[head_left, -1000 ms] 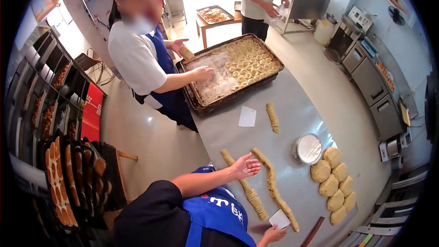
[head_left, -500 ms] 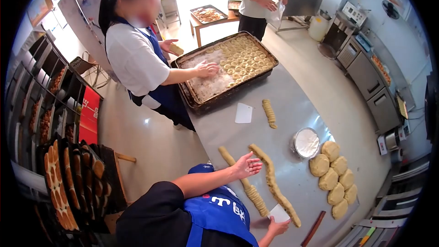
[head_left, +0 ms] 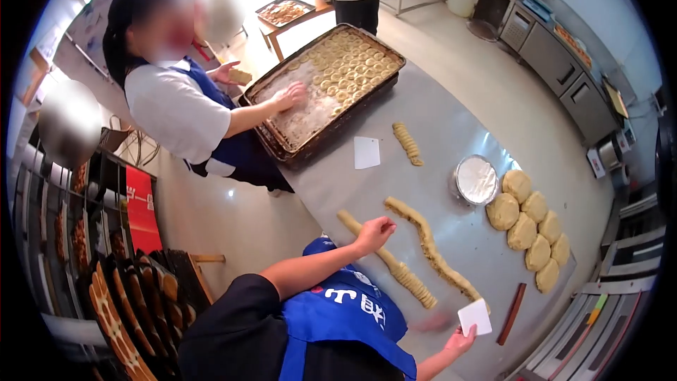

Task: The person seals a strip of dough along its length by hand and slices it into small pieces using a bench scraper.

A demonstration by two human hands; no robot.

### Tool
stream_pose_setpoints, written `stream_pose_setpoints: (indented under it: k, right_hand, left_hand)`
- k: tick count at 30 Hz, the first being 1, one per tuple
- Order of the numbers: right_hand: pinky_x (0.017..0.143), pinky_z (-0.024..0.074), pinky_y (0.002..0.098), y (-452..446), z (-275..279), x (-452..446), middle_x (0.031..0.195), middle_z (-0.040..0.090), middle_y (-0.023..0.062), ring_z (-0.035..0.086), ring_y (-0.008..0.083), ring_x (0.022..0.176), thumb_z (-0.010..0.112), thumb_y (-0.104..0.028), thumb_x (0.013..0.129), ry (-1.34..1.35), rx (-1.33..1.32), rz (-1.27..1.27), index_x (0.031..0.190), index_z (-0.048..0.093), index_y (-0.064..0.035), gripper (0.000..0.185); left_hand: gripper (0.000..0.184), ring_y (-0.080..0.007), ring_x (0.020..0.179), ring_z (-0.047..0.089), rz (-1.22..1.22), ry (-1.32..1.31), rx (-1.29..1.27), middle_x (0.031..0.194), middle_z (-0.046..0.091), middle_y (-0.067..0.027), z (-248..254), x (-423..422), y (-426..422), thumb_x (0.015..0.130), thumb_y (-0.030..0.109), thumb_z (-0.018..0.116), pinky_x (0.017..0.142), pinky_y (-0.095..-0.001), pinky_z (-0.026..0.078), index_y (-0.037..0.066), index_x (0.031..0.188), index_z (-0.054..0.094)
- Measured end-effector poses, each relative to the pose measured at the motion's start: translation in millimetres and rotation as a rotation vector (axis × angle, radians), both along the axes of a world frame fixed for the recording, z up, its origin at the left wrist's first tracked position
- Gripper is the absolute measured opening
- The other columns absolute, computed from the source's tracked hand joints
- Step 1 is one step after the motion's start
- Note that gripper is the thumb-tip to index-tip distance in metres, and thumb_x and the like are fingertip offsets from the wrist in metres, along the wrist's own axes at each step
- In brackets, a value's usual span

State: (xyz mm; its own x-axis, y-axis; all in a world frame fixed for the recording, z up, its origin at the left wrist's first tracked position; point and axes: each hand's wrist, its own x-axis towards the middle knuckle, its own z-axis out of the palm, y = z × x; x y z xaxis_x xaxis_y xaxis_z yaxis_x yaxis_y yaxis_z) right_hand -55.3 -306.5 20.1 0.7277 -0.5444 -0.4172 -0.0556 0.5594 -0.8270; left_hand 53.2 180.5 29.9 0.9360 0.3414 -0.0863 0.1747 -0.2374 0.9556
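Observation:
My left hand (head_left: pixel 376 233) is closed, fingers curled together, above a dough roll (head_left: pixel 384 256); I see nothing in it. The roll's near half is scored into thin slices, while its far end is smooth. My right hand (head_left: pixel 460 341) grips a white dough scraper (head_left: pixel 474 317), at the near end of a longer, uneven dough rope (head_left: pixel 432 252). A reddish blur on the table between roll and hand cannot be made out. Farther up the table lie a short sliced dough roll (head_left: pixel 407 144) and another white scraper (head_left: pixel 367 152).
Right of the ropes are a bowl of white powder (head_left: pixel 476 180), several round dough pieces (head_left: pixel 522 231) and a reddish-brown stick (head_left: pixel 511 314). A co-worker (head_left: pixel 169 109) reaches over a large tray (head_left: pixel 282 148) of dough pieces. Loaded racks (head_left: pixel 141 303) stand left; another person stands behind.
My left hand has gone from open to closed. My right hand has moved the scraper from beside the scored roll to the rope's near end. The view has shifted.

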Motion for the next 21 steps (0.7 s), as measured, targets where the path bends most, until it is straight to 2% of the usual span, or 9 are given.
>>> stream_pose_setpoints:
  k: [4, 6, 10, 11, 12, 13, 15, 17, 21]
  right_hand:
    - [0.089, 0.058, 0.039, 29, 13, -33, 0.129, 0.069, 0.0141, 0.069, 0.0292, 0.109, 0.072, -0.02, 0.097, -0.099, 0.163, -0.119, 0.139, 0.055, 0.0031, 0.051]
    - [0.094, 0.0576, 0.0389, 41, -7, -52, 0.132, 0.067, 0.0133, 0.068, 0.0283, 0.116, 0.07, -0.016, 0.095, -0.217, 0.257, -0.017, 0.144, 0.053, -0.0007, 0.053]
    - [0.105, 0.0532, 0.0459, 114, -14, -53, 0.139, 0.065, 0.0156, 0.064, 0.0327, 0.126, 0.066, -0.018, 0.096, -0.104, 0.294, -0.164, 0.149, 0.051, -0.0008, 0.057]
    - [0.11, 0.0504, 0.0498, 148, 1, -40, 0.142, 0.064, 0.0165, 0.06, 0.0347, 0.133, 0.064, -0.02, 0.097, -0.046, 0.323, -0.288, 0.152, 0.049, -0.0008, 0.06]
    - [0.113, 0.0481, 0.0509, 162, -4, -39, 0.144, 0.064, 0.016, 0.059, 0.035, 0.135, 0.064, -0.022, 0.099, -0.1, 0.383, -0.196, 0.153, 0.049, -0.0012, 0.06]
    - [0.113, 0.0478, 0.0509, 179, -7, -37, 0.145, 0.063, 0.016, 0.06, 0.0337, 0.134, 0.067, -0.023, 0.1, -0.089, 0.396, -0.219, 0.152, 0.051, -0.0023, 0.058]
    - [0.113, 0.0474, 0.0487, 204, -11, -42, 0.146, 0.063, 0.0142, 0.06, 0.0321, 0.134, 0.072, -0.022, 0.098, -0.105, 0.467, -0.304, 0.151, 0.053, -0.0051, 0.058]
    - [0.114, 0.0468, 0.0482, 230, 2, -36, 0.146, 0.063, 0.0133, 0.06, 0.0317, 0.134, 0.074, -0.023, 0.098, -0.083, 0.467, -0.406, 0.15, 0.054, -0.0058, 0.059]
    - [0.113, 0.048, 0.0484, 282, 35, -34, 0.141, 0.067, 0.0104, 0.062, 0.0298, 0.131, 0.07, -0.01, 0.094, -0.092, 0.496, -0.355, 0.144, 0.058, -0.0059, 0.052]
  left_hand:
    - [0.016, -0.0287, 0.083, 0.072, -0.113, 0.022, 0.059, 0.093, 0.074, -0.0161, 19, 17, 4, 0.099, 0.019, 0.072, 0.078, -0.0385, 0.058, 0.003, 0.102, 0.073]
    - [0.015, -0.0349, 0.085, 0.071, -0.261, -0.021, 0.114, 0.092, 0.074, -0.017, 27, 23, 8, 0.097, 0.018, 0.073, 0.078, -0.0439, 0.058, 0.004, 0.101, 0.073]
    - [0.02, -0.0366, 0.088, 0.071, -0.536, -0.1, 0.251, 0.092, 0.073, -0.0168, 14, 30, 37, 0.095, 0.024, 0.075, 0.08, -0.0478, 0.057, 0.006, 0.104, 0.073]
    - [0.025, -0.0374, 0.093, 0.07, -0.594, -0.124, 0.349, 0.096, 0.073, -0.0168, 5, 32, 46, 0.093, 0.028, 0.077, 0.083, -0.0491, 0.055, 0.008, 0.108, 0.073]
    - [0.03, -0.0381, 0.099, 0.069, -0.67, -0.148, 0.435, 0.099, 0.072, -0.0169, -2, 30, 51, 0.092, 0.033, 0.078, 0.087, -0.0505, 0.054, 0.01, 0.111, 0.072]
    - [0.043, -0.0383, 0.111, 0.065, -0.747, -0.055, 0.533, 0.11, 0.07, -0.0167, 1, 31, 59, 0.089, 0.041, 0.081, 0.095, -0.05, 0.051, 0.011, 0.119, 0.07]
    - [0.056, -0.0357, 0.116, 0.062, -0.867, -0.094, 0.589, 0.115, 0.068, -0.0154, 3, 34, 76, 0.084, 0.047, 0.084, 0.099, -0.0477, 0.048, 0.01, 0.123, 0.069]
    - [0.062, -0.0343, 0.115, 0.061, -0.964, -0.111, 0.601, 0.115, 0.067, -0.0142, 9, 28, 87, 0.08, 0.05, 0.085, 0.1, -0.0468, 0.048, 0.009, 0.123, 0.068]
    - [0.074, -0.0325, 0.113, 0.06, -1.112, -0.077, 0.707, 0.114, 0.064, -0.0124, -6, 22, 90, 0.071, 0.055, 0.089, 0.1, -0.0454, 0.048, 0.007, 0.123, 0.067]
